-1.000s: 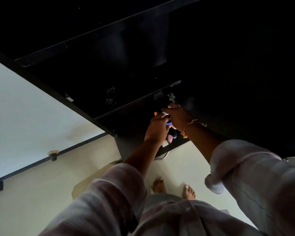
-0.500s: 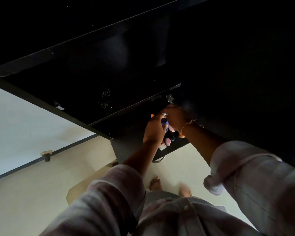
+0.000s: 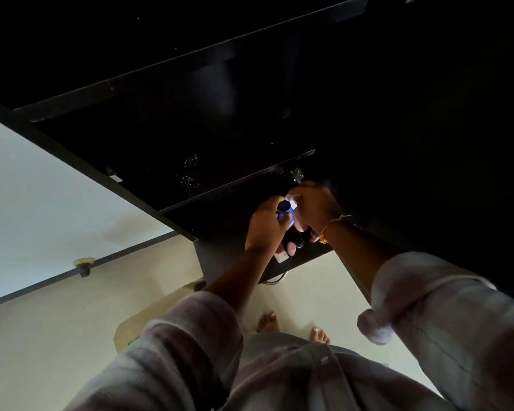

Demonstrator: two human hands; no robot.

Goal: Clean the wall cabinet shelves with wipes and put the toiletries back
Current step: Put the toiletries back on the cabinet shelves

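Both hands meet inside the lowest compartment of the dark wall cabinet (image 3: 190, 137). My left hand (image 3: 266, 225) grips a small white bottle with a blue label (image 3: 286, 213). My right hand (image 3: 313, 204), with a thread bracelet at the wrist, curls over the top of the same bottle from the right. Below the hands, several small toiletries (image 3: 297, 243) stand in shadow on the bottom shelf (image 3: 226, 221); their shapes are hard to tell. A white tag-like piece (image 3: 281, 258) shows at the shelf's front edge.
The cabinet interior is very dark, with an upper shelf edge (image 3: 235, 182) crossing above the hands. A glass shelf (image 3: 42, 188) with a metal bracket (image 3: 83, 264) hangs on the wall at left. A cardboard box (image 3: 149, 321) and my bare feet (image 3: 291, 327) are on the floor.
The view has shifted slightly. Both hands have stayed together on the bottle; the orange bit seen earlier at the left fingers is no longer visible, and more of the blue label shows.
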